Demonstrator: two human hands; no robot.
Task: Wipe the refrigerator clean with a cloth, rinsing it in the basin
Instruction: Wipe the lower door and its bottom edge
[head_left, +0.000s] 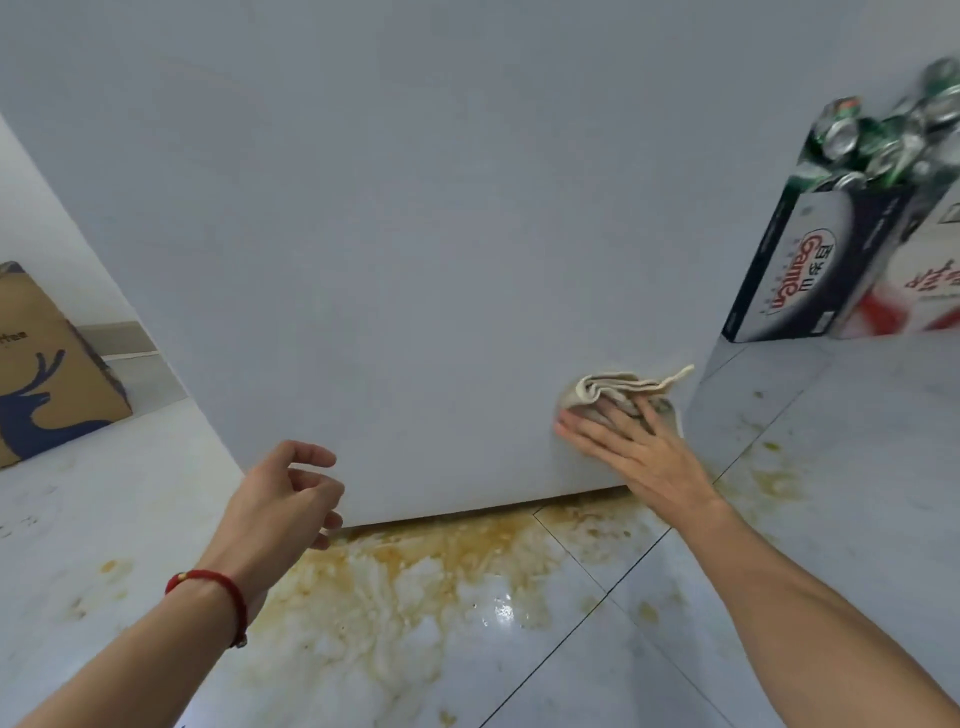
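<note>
Cloth: crumpled beige cotton rag (615, 391), bunched in soft folds, flat against the low right corner of the fridge side, one loose tail sticking out to the right.
Handling, cloth: looks light, limp, probably damp; no fixed shape, so it will slide or unfold unless pressed. Best taken as a wad under the palm, or by a bunched fistful when lifting away to rinse.
Right hand (631, 441): fingers straight and spread, palm pressing the cloth onto the panel; not curled round it.
Refrigerator: tall pale grey-white smooth panel (389, 234), fills the middle of the view, bottom edge just off the floor. Hard, slick face; the cloth should glide easily. No marks plain on the panel from here.
Left hand (288, 499): hangs free near the panel's lower left, fingers loosely curled, holding nothing, not touching the fridge as far as I can tell. Red cord bracelet (221, 590) on the wrist.
Floor: glossy grey tiles (779, 597), wide yellow-brown stain (415, 571) spreading from under the fridge toward the near side.
Far right: dark carton of green drink cans (831, 223), beside a red-and-white box (914, 301).
Far left: brown cardboard box with blue deer print (47, 364).
Basin: not in view.
</note>
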